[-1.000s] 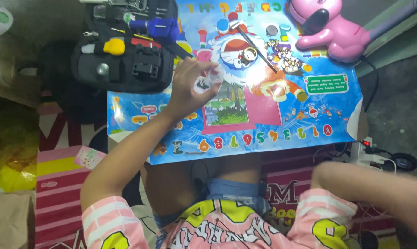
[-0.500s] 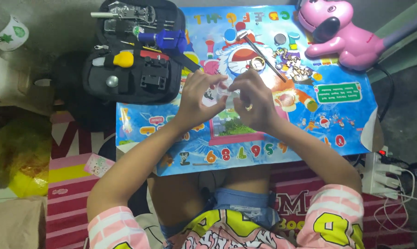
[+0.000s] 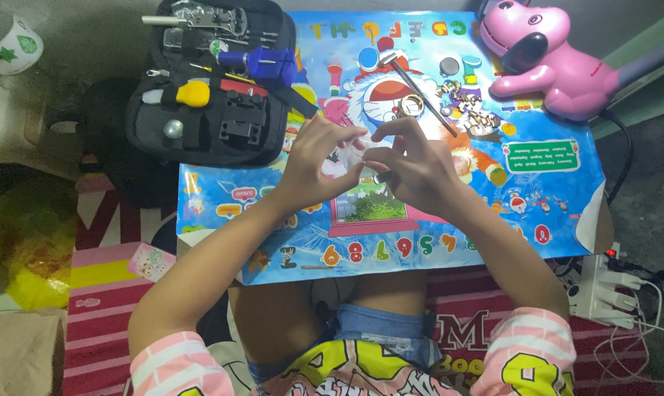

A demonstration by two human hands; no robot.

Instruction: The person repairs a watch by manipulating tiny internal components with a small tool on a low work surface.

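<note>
My left hand (image 3: 316, 167) and my right hand (image 3: 414, 167) meet over the middle of a colourful cartoon mat (image 3: 537, 198) on a low table. Both pinch a small pale object (image 3: 363, 157) between their fingertips; it is too small to tell what it is. Just beyond the hands lie a thin metal rod tool (image 3: 420, 92), a small gold ring-shaped part (image 3: 407, 108) and a cluster of metal band links (image 3: 468, 110).
An open black tool case (image 3: 207, 81) with a blue tool, a yellow piece and metal tools lies at the mat's far left. A pink dog-shaped lamp (image 3: 545, 51) stands far right. A white power strip (image 3: 603, 287) lies right; a cup (image 3: 9, 45) sits far left.
My right hand came up from the lower right and joined my left hand on the small object. Both hands have since stayed together over the mat's middle.
</note>
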